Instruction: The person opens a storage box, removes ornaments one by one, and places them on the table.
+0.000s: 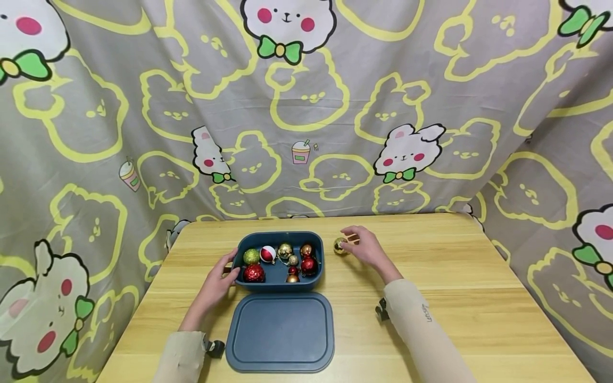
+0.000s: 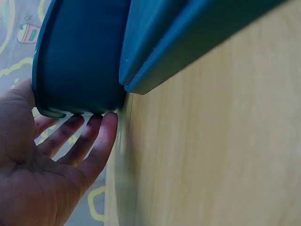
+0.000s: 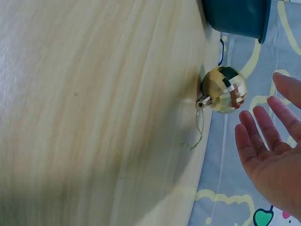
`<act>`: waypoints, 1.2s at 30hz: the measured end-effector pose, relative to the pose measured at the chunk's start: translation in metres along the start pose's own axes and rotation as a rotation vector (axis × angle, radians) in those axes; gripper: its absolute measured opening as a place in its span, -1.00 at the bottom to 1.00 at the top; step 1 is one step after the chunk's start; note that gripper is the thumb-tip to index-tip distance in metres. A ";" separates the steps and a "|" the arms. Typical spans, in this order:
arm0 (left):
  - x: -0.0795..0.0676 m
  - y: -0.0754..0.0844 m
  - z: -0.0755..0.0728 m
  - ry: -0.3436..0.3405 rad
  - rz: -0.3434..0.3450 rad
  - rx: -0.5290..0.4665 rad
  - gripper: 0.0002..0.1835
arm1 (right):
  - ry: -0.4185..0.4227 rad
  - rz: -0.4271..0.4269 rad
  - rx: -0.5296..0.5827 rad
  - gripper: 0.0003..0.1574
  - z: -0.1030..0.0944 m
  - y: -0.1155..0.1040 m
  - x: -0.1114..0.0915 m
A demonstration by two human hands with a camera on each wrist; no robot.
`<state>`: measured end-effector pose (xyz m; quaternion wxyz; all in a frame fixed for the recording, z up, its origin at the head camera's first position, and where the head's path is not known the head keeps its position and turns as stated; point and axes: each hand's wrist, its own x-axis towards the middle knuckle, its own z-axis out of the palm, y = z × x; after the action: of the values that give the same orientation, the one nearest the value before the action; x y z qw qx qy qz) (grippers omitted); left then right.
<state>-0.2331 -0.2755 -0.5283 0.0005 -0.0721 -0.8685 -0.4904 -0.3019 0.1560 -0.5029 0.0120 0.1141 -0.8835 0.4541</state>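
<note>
A grey curtain (image 1: 311, 114), printed with yellow outlines, white animal heads and drink cups, hangs behind the wood-grained worktop (image 1: 479, 298). Near its far edge stands a dark blue box (image 1: 280, 288), with a flat lid (image 1: 280, 332) lying just in front of it, nearer the person. A pale sleeve (image 1: 416, 316) covers the right forearm.

The left hand (image 1: 222, 274) is at the box's left end; the left wrist view shows its fingers spread, tips against the outer wall, thumb up by the rim. The right hand (image 1: 367, 248) is wide and loose, holding nothing, beyond the box's right end.

The gold ball (image 1: 339, 244) rests on the worktop between the right hand and the box. The head view overlaps it with the thumb; the right wrist view shows a gap, plus mirror-like facets, a cap and a thin looped cord (image 3: 201, 129).

Only the head view shows the baubles (image 1: 254, 273) inside the box: red, green, gold, copper, and one red and white.

Small dark lettering (image 1: 425, 313) on the right sleeve seems to begin "Let's"; the rest is unreadable.
</note>
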 end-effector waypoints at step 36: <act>0.002 -0.001 0.000 0.001 -0.010 -0.002 -0.37 | -0.095 -0.079 0.197 -0.50 0.048 -0.066 0.010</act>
<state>-0.2352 -0.2760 -0.5291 -0.0018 -0.0676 -0.8682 -0.4915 -0.2932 0.0780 -0.4769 -0.0233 0.1707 -0.8291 0.5319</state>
